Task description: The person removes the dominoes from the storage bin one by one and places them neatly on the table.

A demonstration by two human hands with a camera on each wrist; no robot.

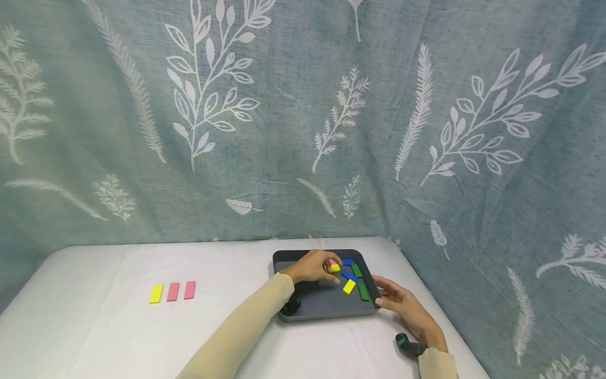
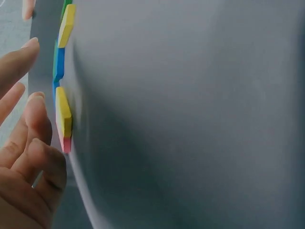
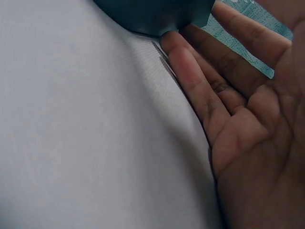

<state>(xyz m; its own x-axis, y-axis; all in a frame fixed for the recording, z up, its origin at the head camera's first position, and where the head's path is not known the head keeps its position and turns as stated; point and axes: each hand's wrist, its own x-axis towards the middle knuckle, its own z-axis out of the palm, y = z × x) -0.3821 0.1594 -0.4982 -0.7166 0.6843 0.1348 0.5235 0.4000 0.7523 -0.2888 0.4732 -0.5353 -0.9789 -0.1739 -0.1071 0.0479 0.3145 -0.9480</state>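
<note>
A dark grey tray [image 1: 326, 311] holds thin rectangular tiles in several colours. My left hand [image 1: 312, 266] reaches over the tray with fingers spread around a pink and a yellow tile [image 1: 335, 268]. In the left wrist view, the bent fingers of that hand [image 2: 28, 162] lie beside the yellow tile [image 2: 63, 112], with no clear grip on it. At the tray's right side, my right hand [image 1: 400, 302] rests with its fingertips against the outer wall. The right wrist view shows these fingers [image 3: 198, 76] nearly straight, touching the tray's edge [image 3: 157, 19].
Left on the white table [image 1: 104, 337] lie a yellow tile [image 1: 156, 293] and two pink tiles [image 1: 173, 291]. Inside the tray are blue tiles [image 1: 349, 276], green tiles [image 1: 363, 291] and another yellow tile [image 1: 349, 286]. A leaf-patterned curtain [image 1: 284, 131] hangs behind and along the right.
</note>
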